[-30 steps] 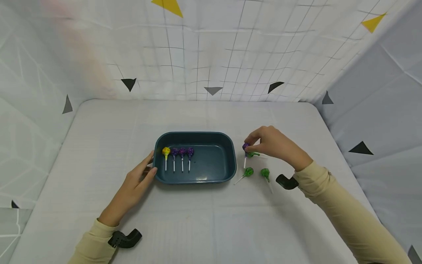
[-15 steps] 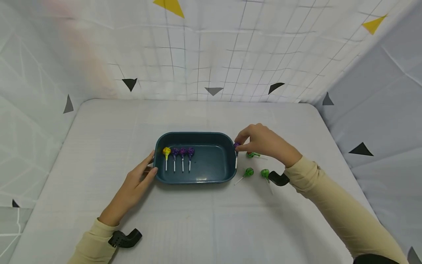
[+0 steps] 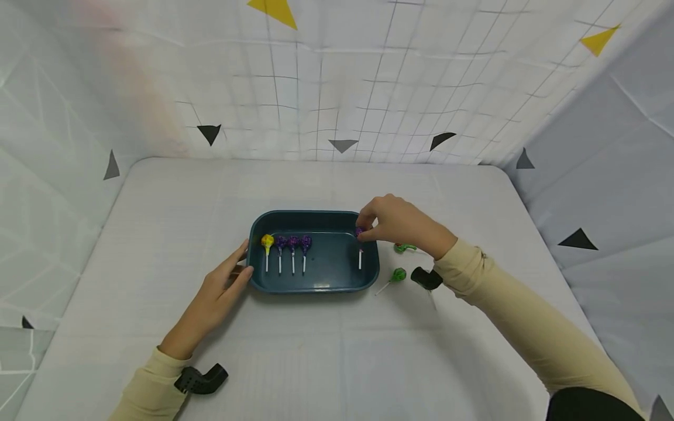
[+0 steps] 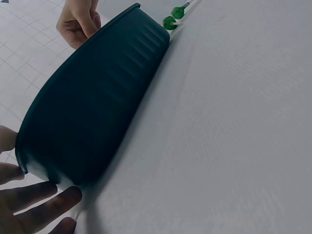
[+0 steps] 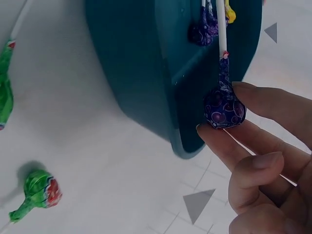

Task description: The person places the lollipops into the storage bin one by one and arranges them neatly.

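With thumb and fingertips, my right hand (image 3: 402,222) pinches a purple-wrapped lollipop (image 5: 224,109) by its round head, white stick toward me. It hangs over the right end of a dark teal tray (image 3: 316,290). Inside, on the left, a yellow lollipop (image 3: 267,241) and several purple lollipops (image 3: 293,242) lie in a row, sticks toward me. My left hand (image 3: 210,298) rests against the tray's left end. The left wrist view has its fingers (image 4: 53,209) spread and fairly straight on the outer wall.
Right of the tray lie green lollipops: one (image 3: 398,275) near the front corner, another (image 3: 404,248) behind it, and a third mostly hidden under the right wrist camera (image 3: 426,278). A white cloth covers the table (image 3: 295,351); patterned white curtains stand behind and beside it.
My right hand has carried the purple lollipop leftward, from beside the green ones, across the tray's right rim to above its inside. My left hand stays at the tray's left end.
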Tool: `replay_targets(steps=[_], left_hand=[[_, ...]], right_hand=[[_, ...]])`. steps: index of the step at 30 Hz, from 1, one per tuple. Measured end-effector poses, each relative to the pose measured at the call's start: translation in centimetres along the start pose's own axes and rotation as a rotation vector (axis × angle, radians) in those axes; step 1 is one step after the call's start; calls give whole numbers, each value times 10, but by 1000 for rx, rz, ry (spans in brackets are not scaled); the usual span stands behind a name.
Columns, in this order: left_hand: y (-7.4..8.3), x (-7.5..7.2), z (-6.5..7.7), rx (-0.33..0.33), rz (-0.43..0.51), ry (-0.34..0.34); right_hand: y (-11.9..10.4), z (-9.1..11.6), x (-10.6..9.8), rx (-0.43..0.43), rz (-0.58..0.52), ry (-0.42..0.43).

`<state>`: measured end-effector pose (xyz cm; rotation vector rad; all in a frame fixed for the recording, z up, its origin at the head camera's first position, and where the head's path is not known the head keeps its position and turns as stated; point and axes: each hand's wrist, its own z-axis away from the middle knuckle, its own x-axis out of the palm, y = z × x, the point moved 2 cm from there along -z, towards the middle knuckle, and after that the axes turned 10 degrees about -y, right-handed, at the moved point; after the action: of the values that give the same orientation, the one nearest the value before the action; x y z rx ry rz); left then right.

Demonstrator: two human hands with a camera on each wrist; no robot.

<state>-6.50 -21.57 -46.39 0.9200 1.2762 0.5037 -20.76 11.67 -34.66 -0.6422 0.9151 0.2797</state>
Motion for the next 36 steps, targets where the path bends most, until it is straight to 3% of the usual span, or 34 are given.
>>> replay_targets(steps=[36], left_hand=[[0, -1, 0, 6, -3, 3]], right_hand=[[-35, -65, 17, -55, 161, -87]])
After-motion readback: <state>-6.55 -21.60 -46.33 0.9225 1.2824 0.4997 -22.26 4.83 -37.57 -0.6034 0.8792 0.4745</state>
